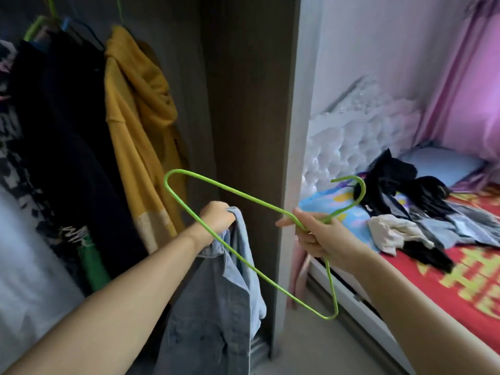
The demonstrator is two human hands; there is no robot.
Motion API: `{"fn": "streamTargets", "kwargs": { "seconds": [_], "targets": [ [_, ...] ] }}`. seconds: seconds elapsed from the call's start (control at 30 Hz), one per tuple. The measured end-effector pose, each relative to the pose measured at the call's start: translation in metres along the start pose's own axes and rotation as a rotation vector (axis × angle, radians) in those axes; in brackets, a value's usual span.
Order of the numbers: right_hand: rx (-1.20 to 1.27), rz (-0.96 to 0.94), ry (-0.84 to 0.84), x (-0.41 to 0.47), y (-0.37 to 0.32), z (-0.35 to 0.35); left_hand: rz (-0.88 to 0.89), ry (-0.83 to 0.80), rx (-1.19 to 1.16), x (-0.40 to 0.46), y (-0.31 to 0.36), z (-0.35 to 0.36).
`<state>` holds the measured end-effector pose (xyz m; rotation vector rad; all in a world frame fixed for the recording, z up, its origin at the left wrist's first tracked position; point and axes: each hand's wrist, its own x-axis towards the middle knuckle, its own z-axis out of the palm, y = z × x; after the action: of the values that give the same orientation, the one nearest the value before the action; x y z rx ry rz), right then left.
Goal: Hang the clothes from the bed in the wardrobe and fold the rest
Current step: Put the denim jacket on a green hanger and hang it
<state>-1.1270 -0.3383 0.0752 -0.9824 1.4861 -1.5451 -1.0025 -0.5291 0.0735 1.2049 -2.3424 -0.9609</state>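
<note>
The left hand is closed tight on the top edge of a pale blue denim jacket, which hangs straight down in front of the wardrobe. The right hand is wrapped around the neck of a green wire hanger — the hook points toward the bed, and one long wire side crosses over the left wrist.

The step now looks like getting the jacket onto the hanger. To do it well, one end of the hanger should slip inside one shoulder first, then the other end into the other shoulder. The left hand should hold the collar open and not let go until both sides sit on the wire. The denim looks heavy, so it could slide off a thin wire if it is lopsided.

More clothes lie in a messy pile on the bed — black, grey and cream ones. A yellow top and dark clothes hang in the wardrobe already.
</note>
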Motion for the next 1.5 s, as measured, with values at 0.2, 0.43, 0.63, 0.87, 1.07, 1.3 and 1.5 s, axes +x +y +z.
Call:
{"fn": "streamTargets", "kwargs": {
  "seconds": [0.2,0.43,0.63,0.87,1.07,1.3,1.5],
  "targets": [
    [0.032,0.069,0.115,-0.071,0.045,-0.071,-0.099,-0.069,0.202,-0.022,0.039,0.057],
    [-0.117,0.178,0.126,-0.146,0.059,-0.13,-0.108,0.06,0.071,-0.051,0.06,0.1],
    [-0.322,0.199,0.104,-0.187,0.063,-0.164,-0.056,0.04,0.008,-0.069,0.087,0.124],
    [-0.446,0.229,0.268,-0.168,0.073,-0.158,0.36,0.012,0.371,-0.117,0.148,0.181],
    [-0.488,0.132,0.372,-0.173,0.073,-0.159,0.585,-0.167,0.511,-0.151,0.147,0.211],
    [-0.511,0.064,0.329,-0.179,0.055,-0.168,0.632,-0.384,0.689,-0.148,0.155,0.166],
    [-0.532,-0.05,0.308,-0.175,0.027,-0.18,0.502,-0.484,0.22,-0.14,0.144,0.167]
  ]
}}
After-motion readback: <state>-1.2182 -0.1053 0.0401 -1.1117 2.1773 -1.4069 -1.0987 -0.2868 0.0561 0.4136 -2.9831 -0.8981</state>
